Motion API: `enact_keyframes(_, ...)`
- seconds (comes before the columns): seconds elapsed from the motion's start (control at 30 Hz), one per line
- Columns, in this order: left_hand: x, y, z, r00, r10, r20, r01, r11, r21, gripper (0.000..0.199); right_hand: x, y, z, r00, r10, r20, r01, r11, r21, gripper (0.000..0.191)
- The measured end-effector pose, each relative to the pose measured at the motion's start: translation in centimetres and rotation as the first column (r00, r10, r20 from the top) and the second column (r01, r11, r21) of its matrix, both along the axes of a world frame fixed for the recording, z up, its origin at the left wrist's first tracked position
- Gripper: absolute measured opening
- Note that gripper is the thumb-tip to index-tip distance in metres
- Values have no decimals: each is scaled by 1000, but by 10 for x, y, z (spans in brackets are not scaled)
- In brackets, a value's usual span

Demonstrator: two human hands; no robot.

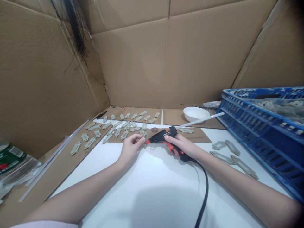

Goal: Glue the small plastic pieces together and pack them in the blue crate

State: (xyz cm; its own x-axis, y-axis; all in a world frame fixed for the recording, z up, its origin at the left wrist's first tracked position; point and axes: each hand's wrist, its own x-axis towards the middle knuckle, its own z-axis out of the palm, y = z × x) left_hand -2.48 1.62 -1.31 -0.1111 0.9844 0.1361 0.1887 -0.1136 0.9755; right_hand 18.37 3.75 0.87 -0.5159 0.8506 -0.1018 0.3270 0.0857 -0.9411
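Table [133, 196] centre, cardboard sheet [152, 134] along its back edge, another [57, 167] down its left edge. Small pieces [118, 128] in loose rows on both sheets, back-left. Glue gun [163, 137] at back edge, cord [204, 190] running from it across table to front edge. Bowl [196, 114] behind, back-right, on cardboard. Crate [261, 139] along right edge. Four more pieces [231, 158] on table, just beside crate. Plastic bag [14, 167] beyond left sheet, front-left.
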Motion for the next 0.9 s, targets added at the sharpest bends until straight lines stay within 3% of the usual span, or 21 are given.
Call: enact_keyframes(0.9,1,1,2,999,27,-34,-28,999,-40,27,-4,-3,3,994,-88,61,88,996,-5,46)
